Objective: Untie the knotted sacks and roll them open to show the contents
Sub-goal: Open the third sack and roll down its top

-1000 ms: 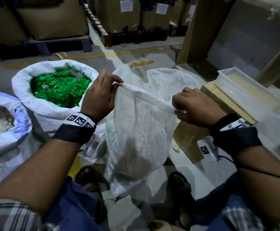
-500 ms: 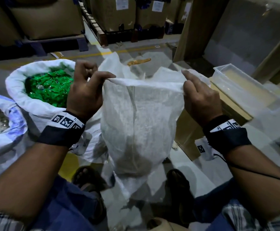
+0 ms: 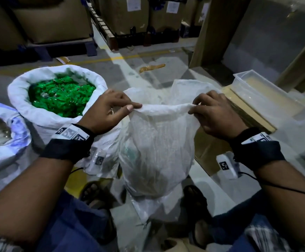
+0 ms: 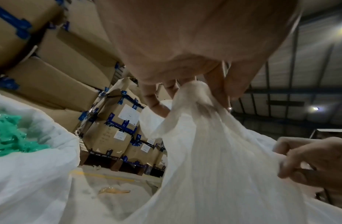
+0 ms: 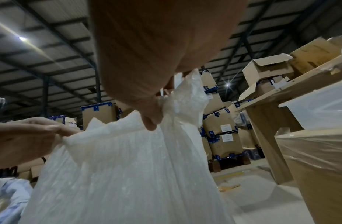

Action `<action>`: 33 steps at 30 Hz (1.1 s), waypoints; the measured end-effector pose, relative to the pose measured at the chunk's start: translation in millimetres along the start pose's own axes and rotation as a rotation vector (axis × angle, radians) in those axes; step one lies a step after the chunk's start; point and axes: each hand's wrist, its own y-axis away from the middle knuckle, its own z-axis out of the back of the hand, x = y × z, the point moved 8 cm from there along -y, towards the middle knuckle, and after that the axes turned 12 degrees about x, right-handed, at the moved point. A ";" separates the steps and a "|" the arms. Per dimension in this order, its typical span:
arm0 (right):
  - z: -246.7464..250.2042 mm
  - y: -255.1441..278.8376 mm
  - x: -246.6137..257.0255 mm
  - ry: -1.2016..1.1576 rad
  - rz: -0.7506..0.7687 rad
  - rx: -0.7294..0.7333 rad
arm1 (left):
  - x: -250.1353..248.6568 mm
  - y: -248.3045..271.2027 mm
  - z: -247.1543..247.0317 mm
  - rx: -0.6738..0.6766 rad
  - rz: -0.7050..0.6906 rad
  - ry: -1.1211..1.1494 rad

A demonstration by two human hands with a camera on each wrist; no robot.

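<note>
A thin white woven sack (image 3: 157,146) stands on the floor between my feet, its mouth untied. My left hand (image 3: 111,110) pinches the near rim at its left end, thumb on top. My right hand (image 3: 213,113) pinches the same rim at its right end, so the edge (image 3: 164,108) is stretched between them. The far side of the mouth (image 3: 186,88) stands up behind. The left wrist view shows my left hand's fingers (image 4: 216,84) bunching the sack (image 4: 214,159); the right wrist view shows my right hand's thumb (image 5: 151,119) on the sack (image 5: 128,174). Its contents are hidden.
To the left stands a white sack (image 3: 44,120) rolled open over green pieces (image 3: 61,95). A blue-striped sack (image 3: 6,142) lies at the far left edge. A clear plastic bin (image 3: 268,95) rests on a cardboard box (image 3: 211,148) to the right. Pallets of cartons (image 3: 130,17) line the back.
Both hands have shifted along the rim and lowered it slightly; the right hand turned from a fist grip to a fingertip pinch. The near edge now runs level between them.
</note>
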 end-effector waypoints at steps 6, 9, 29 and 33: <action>4.4 -4.8 2.7 -0.067 -0.031 -0.038 | 3.3 -5.4 7.3 0.033 0.062 -0.249; 2.4 -5.8 11.4 0.044 0.021 -0.023 | 2.4 -6.8 4.6 0.106 0.101 -0.357; -39.3 -7.3 25.4 -0.066 -0.009 0.140 | 11.8 -9.4 -26.8 0.057 0.158 -0.377; -21.9 0.9 15.7 -0.273 0.035 0.101 | 14.6 -9.2 -28.1 0.150 0.094 -0.147</action>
